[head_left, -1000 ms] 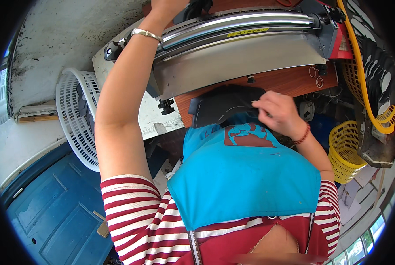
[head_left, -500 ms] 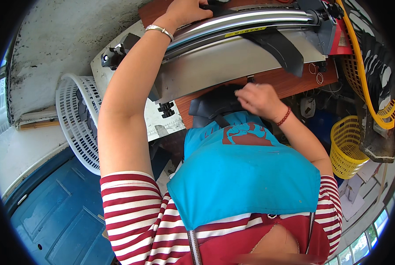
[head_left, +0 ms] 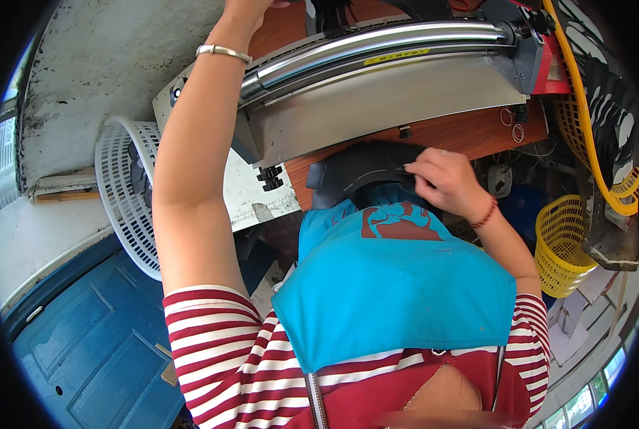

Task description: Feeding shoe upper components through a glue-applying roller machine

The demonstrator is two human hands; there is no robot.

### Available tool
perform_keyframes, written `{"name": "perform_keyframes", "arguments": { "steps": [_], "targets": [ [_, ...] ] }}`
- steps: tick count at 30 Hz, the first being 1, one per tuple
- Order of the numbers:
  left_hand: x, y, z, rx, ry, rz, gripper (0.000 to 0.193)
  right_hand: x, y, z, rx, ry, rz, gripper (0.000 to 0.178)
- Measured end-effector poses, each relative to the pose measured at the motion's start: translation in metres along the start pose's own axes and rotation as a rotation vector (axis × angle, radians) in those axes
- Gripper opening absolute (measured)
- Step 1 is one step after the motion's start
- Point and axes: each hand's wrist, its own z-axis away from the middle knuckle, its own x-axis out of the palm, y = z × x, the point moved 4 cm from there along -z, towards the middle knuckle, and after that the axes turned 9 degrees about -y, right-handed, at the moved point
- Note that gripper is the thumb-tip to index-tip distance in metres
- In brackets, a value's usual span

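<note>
Right hand (head_left: 444,181): pinching black pieces (head_left: 359,166) by right end, bulk lying leftward | left hand (head_left: 251,7): cropped, can't tell grip

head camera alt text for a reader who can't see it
A person's right hand touches dark curved pieces in front of a metal roller machine; the left hand is beyond it, partly cropped. White basket left, yellow baskets right.

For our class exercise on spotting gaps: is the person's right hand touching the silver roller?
Apart. In the head view, the metal plate and brown tabletop show plainly between the right hand and the silver roller.
</note>
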Motion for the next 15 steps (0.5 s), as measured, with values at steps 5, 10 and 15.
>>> {"name": "perform_keyframes", "arguments": {
  "steps": [5, 10, 15],
  "targets": [
    [0.019, -0.001, 0.021, 0.580, -0.075, -0.604, 0.027, -0.074, -0.018, -0.013, 0.184, 0.210, 0.330, 0.029],
    [0.067, -0.046, 0.024, 0.395, -0.483, -0.864, 0.032, -0.050, 0.022, -0.061, 0.181, 0.276, 0.370, 0.027],
    [0.067, -0.053, 0.005, 0.063, -0.515, -0.817, 0.027, 0.005, 0.023, -0.038, -0.099, 0.256, 0.222, 0.026]
  ]
}}
